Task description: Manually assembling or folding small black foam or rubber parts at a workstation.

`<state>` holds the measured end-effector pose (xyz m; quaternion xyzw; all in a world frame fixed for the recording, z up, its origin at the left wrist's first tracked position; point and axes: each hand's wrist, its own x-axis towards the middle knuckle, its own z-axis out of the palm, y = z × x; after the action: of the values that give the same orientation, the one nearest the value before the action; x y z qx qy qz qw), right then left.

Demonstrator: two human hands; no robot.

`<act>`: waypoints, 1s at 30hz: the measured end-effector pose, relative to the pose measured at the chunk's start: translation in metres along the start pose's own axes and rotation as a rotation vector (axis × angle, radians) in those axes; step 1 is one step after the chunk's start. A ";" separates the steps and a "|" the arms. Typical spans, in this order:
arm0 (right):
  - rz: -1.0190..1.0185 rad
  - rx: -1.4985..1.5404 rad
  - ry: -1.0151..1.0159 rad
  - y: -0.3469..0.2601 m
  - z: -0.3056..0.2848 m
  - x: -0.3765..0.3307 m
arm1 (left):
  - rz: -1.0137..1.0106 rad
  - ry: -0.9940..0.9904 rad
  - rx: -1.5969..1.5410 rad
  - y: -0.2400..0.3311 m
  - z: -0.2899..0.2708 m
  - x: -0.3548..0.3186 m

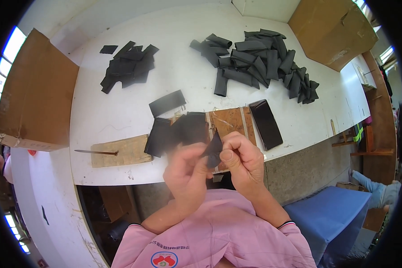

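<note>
Both the left hand (187, 172) and right hand (241, 161) are pinching one small black piece (213, 151) above the table edge (120, 176), while a larger tube pile (259, 60) is lying apparently unworked and a smaller flat pile (127, 67) looks finished.

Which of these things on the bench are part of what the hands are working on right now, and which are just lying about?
In the job:
left hand and right hand, both pinching a small black piece
flat black pieces just behind them
pile of black sleeves
pile of flat black pieces

Lying about:
phone
cardboard boxes
wooden block with blade
</note>
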<state>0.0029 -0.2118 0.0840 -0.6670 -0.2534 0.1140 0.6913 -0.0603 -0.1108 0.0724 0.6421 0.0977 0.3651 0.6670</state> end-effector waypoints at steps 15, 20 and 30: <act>0.425 0.372 -0.279 0.000 -0.011 0.063 | -1.051 -0.335 -1.447 -0.016 -0.022 0.070; 0.510 0.416 -0.257 0.038 -0.007 0.051 | -1.171 -0.233 -1.469 -0.058 -0.037 0.061; 0.179 0.263 -0.475 0.038 -0.017 0.067 | -0.449 -0.332 -0.333 -0.011 -0.015 0.044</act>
<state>0.0746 -0.1899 0.0601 -0.5459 -0.3313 0.3596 0.6804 -0.0336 -0.0706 0.0746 0.5374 0.0658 0.1101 0.8335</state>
